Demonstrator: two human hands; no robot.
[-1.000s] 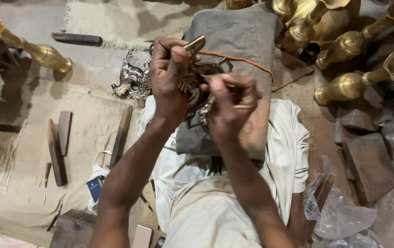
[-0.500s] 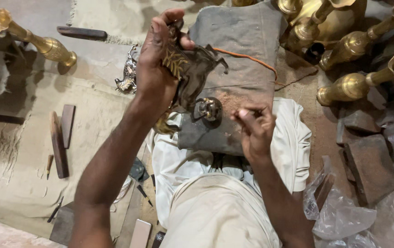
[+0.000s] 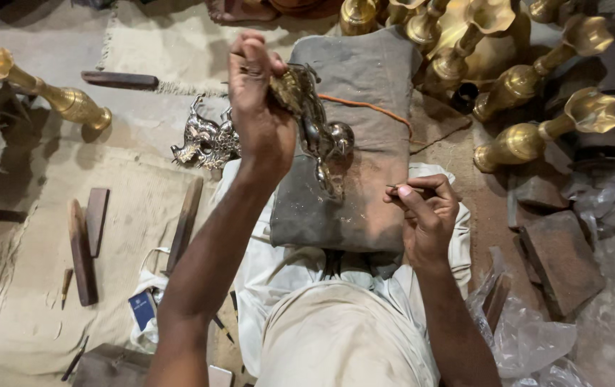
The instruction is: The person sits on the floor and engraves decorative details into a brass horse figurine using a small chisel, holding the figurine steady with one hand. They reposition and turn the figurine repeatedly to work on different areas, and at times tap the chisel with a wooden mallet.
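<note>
My left hand is raised and grips a dark brass ornament, a curved cast piece with a round knob at its lower end. The ornament hangs over a grey padded cushion that lies on my lap. My right hand rests lower right, at the cushion's edge, pinching a thin metal tool between thumb and fingers. An orange cord runs across the cushion.
A silvery cast ornament lies on the floor left of the cushion. Several brass lamp stands crowd the upper right, one more brass stand at upper left. Wooden blocks and small tools lie on the mat at left; plastic bags at right.
My left hand has lifted the ornament up and away from my right hand. My right hand has dropped to the cushion's right edge with the thin tool.
</note>
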